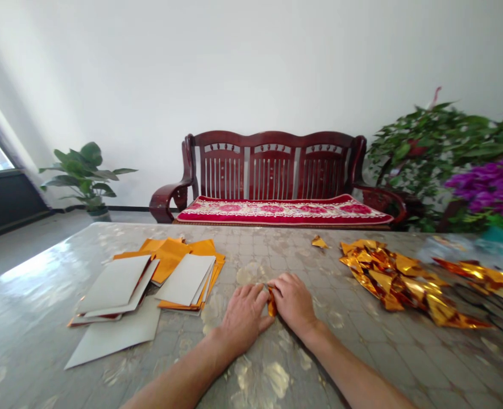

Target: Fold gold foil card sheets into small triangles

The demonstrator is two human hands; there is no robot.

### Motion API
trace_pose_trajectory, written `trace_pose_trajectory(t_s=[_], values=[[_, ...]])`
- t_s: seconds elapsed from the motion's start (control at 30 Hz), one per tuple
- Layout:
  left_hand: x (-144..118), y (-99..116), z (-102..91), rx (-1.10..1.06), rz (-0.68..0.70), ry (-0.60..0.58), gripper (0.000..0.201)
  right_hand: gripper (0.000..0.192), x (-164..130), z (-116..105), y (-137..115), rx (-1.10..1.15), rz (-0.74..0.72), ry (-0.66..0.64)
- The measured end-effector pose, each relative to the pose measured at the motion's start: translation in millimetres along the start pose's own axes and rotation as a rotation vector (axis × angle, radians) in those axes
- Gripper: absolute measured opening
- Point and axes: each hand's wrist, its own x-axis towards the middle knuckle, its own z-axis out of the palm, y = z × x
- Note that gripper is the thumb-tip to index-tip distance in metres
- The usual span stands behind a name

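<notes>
At the middle of the table, my left hand (246,315) and my right hand (294,301) meet over a small folded piece of gold foil paper (272,305). The fingers of both are closed on it and hide most of it; only a narrow orange-gold strip shows between them. Left of my hands lies a stack of folded paper sheets (187,279), pale backs up with orange edges. Beyond my right hand is a heap of folded gold foil pieces (398,278). One small gold folded piece (319,242) lies apart from the heap.
The table (251,375) has a shiny patterned cover. More pale sheets (113,284) lie at the left. A dark cable (485,304) and clear plastic (445,248) are at the right. Behind stand a wooden bench (272,170), a potted plant (83,173) and purple flowers (492,187).
</notes>
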Motion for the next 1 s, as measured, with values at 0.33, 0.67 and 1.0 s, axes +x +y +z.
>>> trace_pose_trajectory(t_s=[0.33, 0.67, 1.0], values=[[0.7, -0.3, -3.5, -0.004, -0.007, -0.017, 0.031, 0.019, -4.7, -1.2, -1.7, -0.041, -0.097, 0.004], [1.2, -0.1, -4.3, -0.026, -0.010, -0.017, 0.032, 0.018, -8.7, -5.9, -3.0, -0.092, -0.180, -0.044], [1.5, 0.4, -6.6, -0.005, -0.009, -0.043, 0.037, 0.014, -9.2, -7.3, -5.1, -0.151, -0.200, -0.100]])
